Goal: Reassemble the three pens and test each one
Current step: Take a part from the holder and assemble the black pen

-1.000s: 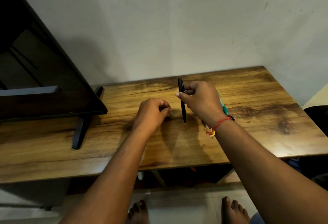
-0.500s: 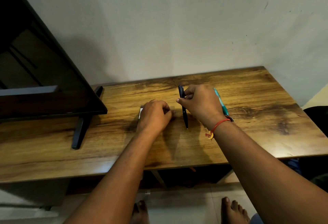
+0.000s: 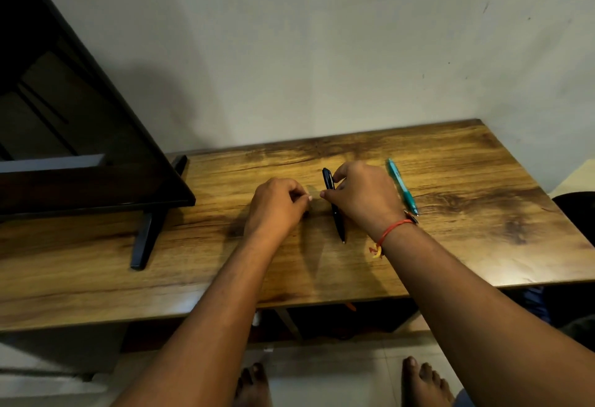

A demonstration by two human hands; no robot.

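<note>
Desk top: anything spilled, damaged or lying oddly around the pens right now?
Nothing stands out. The black pen is in the right hand, tip toward the person. The teal pen lies flat on the wooden desk beside it. The left hand is closed; its contents are hidden.

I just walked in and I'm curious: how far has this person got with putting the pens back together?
The teal pen lies whole on the wooden table, apparently finished. The right hand grips the black pen, which looks assembled, tip toward the person. The left hand is closed beside it; I cannot tell on what. No third pen shows, so it probably remains, and no testing is visible.
</note>
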